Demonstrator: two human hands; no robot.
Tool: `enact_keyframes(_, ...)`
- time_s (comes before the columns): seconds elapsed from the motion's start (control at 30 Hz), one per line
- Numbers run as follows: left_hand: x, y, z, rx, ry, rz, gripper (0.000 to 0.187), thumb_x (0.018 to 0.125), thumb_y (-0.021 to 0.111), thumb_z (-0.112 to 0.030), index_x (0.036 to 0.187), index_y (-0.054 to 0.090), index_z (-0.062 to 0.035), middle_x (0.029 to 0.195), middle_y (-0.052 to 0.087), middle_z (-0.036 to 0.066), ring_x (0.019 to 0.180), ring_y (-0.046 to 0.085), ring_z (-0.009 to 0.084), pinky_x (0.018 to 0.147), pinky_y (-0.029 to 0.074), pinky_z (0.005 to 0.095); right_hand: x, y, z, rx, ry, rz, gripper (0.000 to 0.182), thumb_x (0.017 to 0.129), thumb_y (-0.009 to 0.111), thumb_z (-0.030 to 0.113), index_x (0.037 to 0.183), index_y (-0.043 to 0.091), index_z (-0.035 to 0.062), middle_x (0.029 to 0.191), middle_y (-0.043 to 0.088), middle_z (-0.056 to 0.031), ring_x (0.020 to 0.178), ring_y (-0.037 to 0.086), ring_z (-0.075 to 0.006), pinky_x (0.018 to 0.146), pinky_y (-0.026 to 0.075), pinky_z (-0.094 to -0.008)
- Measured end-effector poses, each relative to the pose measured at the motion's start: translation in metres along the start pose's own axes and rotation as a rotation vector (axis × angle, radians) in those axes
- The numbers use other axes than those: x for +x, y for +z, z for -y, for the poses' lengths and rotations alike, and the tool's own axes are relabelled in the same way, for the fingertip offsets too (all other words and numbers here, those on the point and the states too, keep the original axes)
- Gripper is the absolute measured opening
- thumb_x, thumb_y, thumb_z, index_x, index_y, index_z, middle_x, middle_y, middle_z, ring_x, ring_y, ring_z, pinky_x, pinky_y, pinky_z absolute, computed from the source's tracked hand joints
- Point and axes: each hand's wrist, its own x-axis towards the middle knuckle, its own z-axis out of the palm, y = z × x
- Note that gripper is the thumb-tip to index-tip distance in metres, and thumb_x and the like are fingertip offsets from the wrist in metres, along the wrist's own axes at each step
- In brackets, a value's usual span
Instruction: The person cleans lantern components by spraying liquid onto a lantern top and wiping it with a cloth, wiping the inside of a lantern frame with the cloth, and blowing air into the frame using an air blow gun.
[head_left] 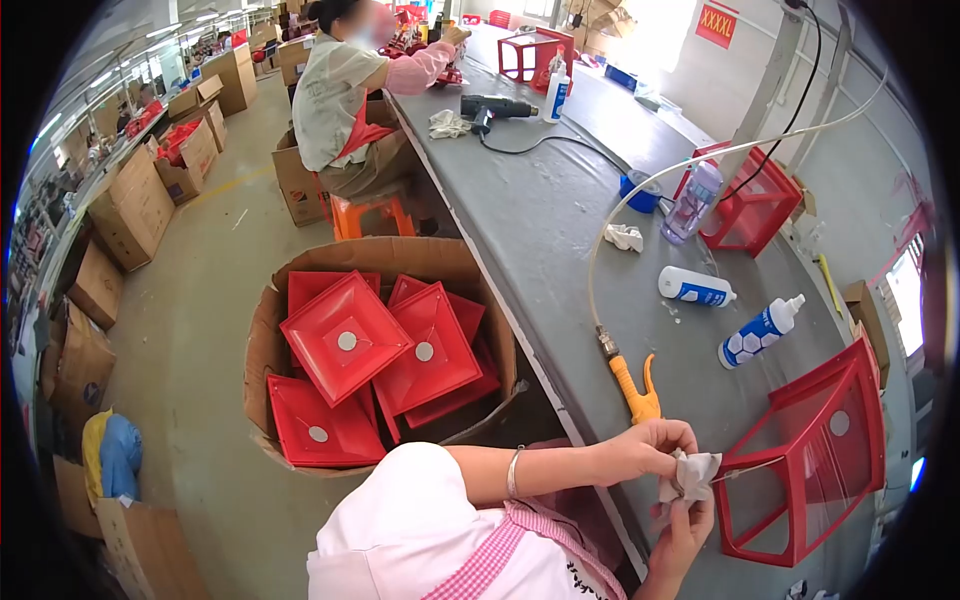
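Loosely crumpled, whitish cloth (692, 476); beside it, angular red frame (797, 528).

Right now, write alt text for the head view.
The left hand and right hand hold a crumpled white wad beside a red frame on a grey table. A yellow air gun is nearby; a carton holds red pieces.

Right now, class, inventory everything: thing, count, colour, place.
Table: one, grey, right
Frames: 3+, red, table
Labelled bottles: three, white, table
Clear bottle: one, purplish, table
Tape roll: one, blue, table
Heat gun: one, black, table
Air gun: one, yellow, foreground
Loose wads: 2+, white, table
Held wad: one, white, foreground
Open carton: one, brown, centre
Panels: several, red, open carton
Other cartons: many, brown, left
Stool: one, orange, floor
Person: one, pale top, stool
Sign: one, red, wall
Left hand: one, at wad
Right hand: one, at wad
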Motion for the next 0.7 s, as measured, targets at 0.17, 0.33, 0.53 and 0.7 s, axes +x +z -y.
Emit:
enact_keyframes(0.17,0.002,-0.012,0.01,0.033,-0.044,-0.076,0.021,0.087,0.063,-0.01,0.107,0.059,-0.0044,0.099,0.061,-0.001,0.089,0.057,0.0067,0.075,0.047,0.0234,0.003,-0.01,-0.006,-0.07,0.025,-0.052,0.027,0.092,0.064,0.017,0.113,0.056,0.0015,0.099,0.061,-0.0047,0.075,0.056,-0.0111,0.062,0.047,-0.0245)
enact_keyframes(0.33,0.01,-0.028,0.018,0.018,-0.115,-0.102,0.022,0.093,0.061,-0.017,0.111,0.058,-0.0048,0.1,0.06,-0.001,0.09,0.057,0.007,0.074,0.046,0.0237,0.019,-0.018,-0.02,-0.137,-0.005,-0.07,0.025,0.092,0.065,0.017,0.109,0.057,0.0016,0.094,0.06,-0.0031,0.071,0.054,-0.0093,0.059,0.045,-0.0231)
enact_keyframes(0.53,0.02,-0.045,0.009,0.06,-0.173,-0.022,0.031,0.097,0.061,-0.021,0.122,0.054,-0.0036,0.108,0.06,0.0,0.097,0.056,0.0076,0.08,0.047,0.0248,0.041,-0.012,-0.015,-0.244,-0.004,-0.147,0.023,0.091,0.065,0.017,0.107,0.059,0.0016,0.091,0.059,-0.0018,0.071,0.054,-0.0083,0.059,0.045,-0.0219)
enact_keyframes(0.7,0.032,-0.045,0.021,0.126,-0.076,0.001,0.038,0.093,0.068,-0.018,0.124,0.053,-0.0019,0.108,0.059,0.001,0.1,0.055,0.0082,0.083,0.048,0.0264,0.042,-0.012,-0.006,-0.284,0.043,-0.169,0.021,0.091,0.064,0.013,0.107,0.06,0.0003,0.09,0.06,-0.0009,0.072,0.054,-0.007,0.061,0.046,-0.0217)
